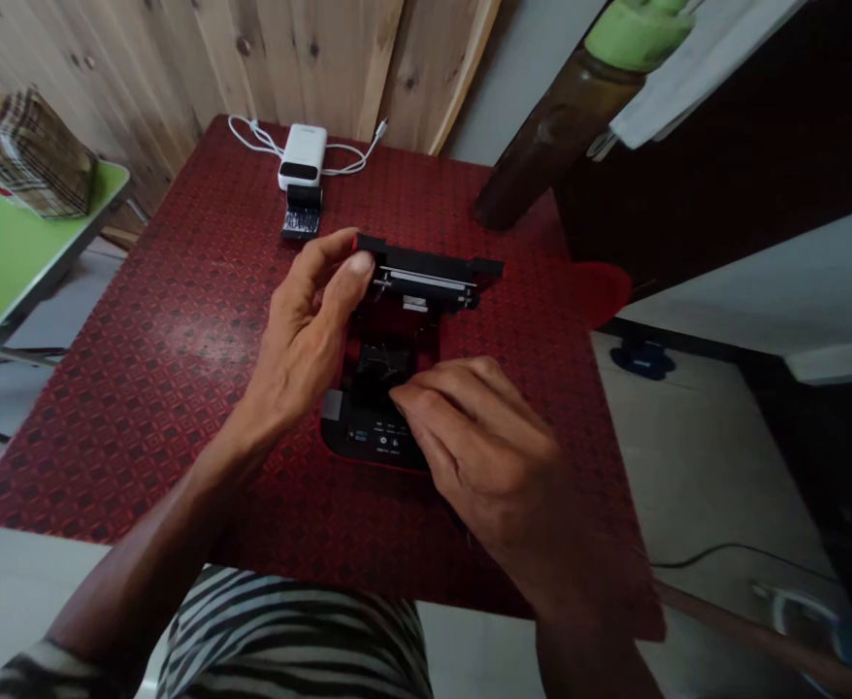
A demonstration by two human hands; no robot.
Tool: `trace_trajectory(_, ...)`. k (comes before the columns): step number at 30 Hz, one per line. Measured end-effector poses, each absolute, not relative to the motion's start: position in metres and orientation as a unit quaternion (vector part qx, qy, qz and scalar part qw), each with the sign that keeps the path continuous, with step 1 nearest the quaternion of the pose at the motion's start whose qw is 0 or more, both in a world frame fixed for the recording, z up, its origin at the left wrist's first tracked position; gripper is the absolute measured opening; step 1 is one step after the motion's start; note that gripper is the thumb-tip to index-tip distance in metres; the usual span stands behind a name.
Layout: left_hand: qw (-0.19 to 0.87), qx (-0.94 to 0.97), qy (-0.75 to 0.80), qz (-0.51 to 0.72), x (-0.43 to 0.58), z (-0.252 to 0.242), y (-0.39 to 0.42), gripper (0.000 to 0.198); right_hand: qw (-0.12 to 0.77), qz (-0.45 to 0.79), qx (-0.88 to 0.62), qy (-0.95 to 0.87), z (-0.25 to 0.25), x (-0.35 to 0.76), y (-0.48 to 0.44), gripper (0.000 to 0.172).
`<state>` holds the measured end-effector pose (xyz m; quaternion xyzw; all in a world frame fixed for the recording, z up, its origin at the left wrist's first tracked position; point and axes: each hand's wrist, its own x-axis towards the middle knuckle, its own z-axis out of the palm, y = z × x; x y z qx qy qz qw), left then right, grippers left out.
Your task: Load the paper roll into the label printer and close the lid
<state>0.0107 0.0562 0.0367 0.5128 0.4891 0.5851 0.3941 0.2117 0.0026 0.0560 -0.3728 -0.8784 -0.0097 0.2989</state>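
A black and red device (pixel 368 434) with buttons on its front lies on the red patterned table (pixel 200 359), its black lid (pixel 433 270) raised. My left hand (pixel 310 325) grips the lid's left corner between thumb and fingers. A dark block (pixel 384 367) sits in the device's opening. My right hand (pixel 480 442) is over the device's right side, fingertips pinched together at the edge of that block; whether they hold something is hidden.
A white power bank (pixel 302 155) with white cables and a small black piece (pixel 302 214) lie toward the back. A tall brown bottle (pixel 561 126) with a green cap stands back right. To the left, a plaid bag (pixel 40 155) rests on a green table (pixel 4 252).
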Motion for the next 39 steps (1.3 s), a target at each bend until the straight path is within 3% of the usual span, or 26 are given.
trace_trajectory(4,0.385,0.495,0.496,0.601,0.012,0.039,0.066,0.032,0.316,-0.086,-0.377,-0.866,0.046,0.21,-0.013,0.015)
trace_trajectory(8,0.414,0.482,0.497,0.59,0.006,0.032,0.042,0.017,0.305,-0.144,-0.407,-0.849,0.04,0.211,-0.028,0.017)
trace_trajectory(10,0.451,0.455,0.504,0.579,0.003,0.025,0.026,0.028,0.3,-0.157,-0.422,-0.841,0.037,0.211,-0.032,0.018)
trace_trajectory(14,0.528,0.405,0.519,0.536,0.001,0.011,0.003,0.061,0.32,-0.096,-0.423,-0.842,0.032,0.212,-0.032,0.018)
trace_trajectory(20,0.571,0.407,0.492,0.517,0.001,0.011,-0.002,0.057,0.318,-0.052,-0.432,-0.843,0.035,0.212,-0.027,0.017)
trace_trajectory(31,0.558,0.418,0.5,0.514,0.001,0.01,-0.001,0.053,0.308,0.006,-0.45,-0.838,0.044,0.212,-0.027,0.013)
trace_trajectory(39,0.573,0.399,0.485,0.527,-0.006,-0.004,-0.015,0.053,0.395,0.027,-0.494,-0.774,0.035,0.23,-0.042,0.039)
